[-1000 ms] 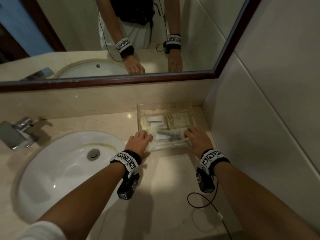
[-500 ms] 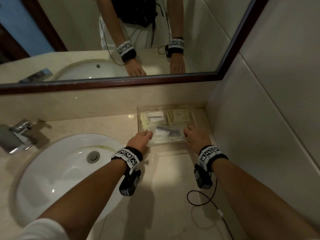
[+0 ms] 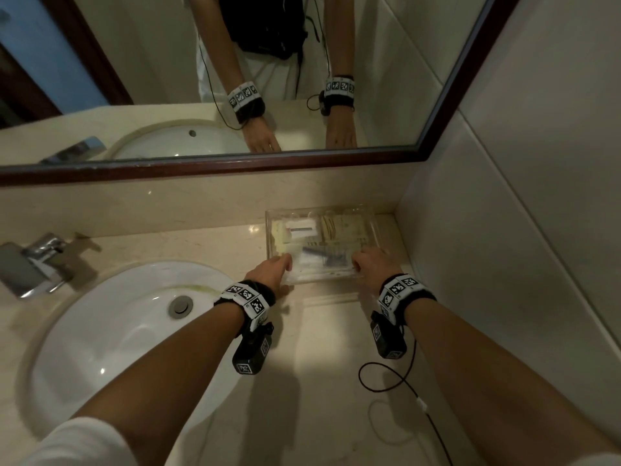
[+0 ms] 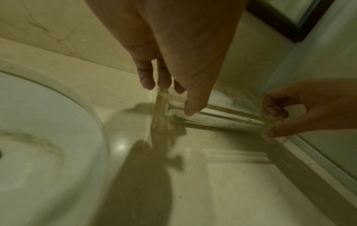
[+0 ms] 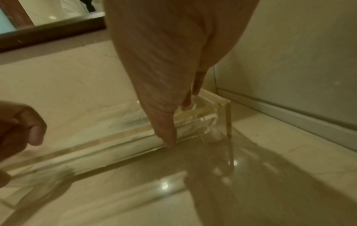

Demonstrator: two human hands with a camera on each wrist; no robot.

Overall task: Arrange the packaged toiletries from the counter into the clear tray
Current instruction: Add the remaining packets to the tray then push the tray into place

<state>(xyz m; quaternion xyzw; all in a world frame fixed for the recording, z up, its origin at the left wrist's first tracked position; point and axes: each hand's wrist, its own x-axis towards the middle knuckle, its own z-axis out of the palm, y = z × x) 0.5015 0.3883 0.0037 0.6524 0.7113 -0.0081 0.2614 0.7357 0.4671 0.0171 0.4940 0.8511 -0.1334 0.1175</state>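
The clear tray sits on the beige counter in the back right corner, close to the backsplash. Inside lie a white packet, beige packets and a dark blue item. My left hand grips the tray's near left corner, thumb on the near wall, fingers over the rim. My right hand grips the near right corner the same way. In the left wrist view my left hand is on the tray. The right wrist view has my right hand pinching the tray.
A white sink with a chrome faucet fills the counter's left side. A framed mirror hangs above the backsplash. The tiled side wall stands right beside the tray. A black cable loops on the counter near my right forearm.
The tray has slid a little away from me toward the back wall, with both hands staying on its near corners.
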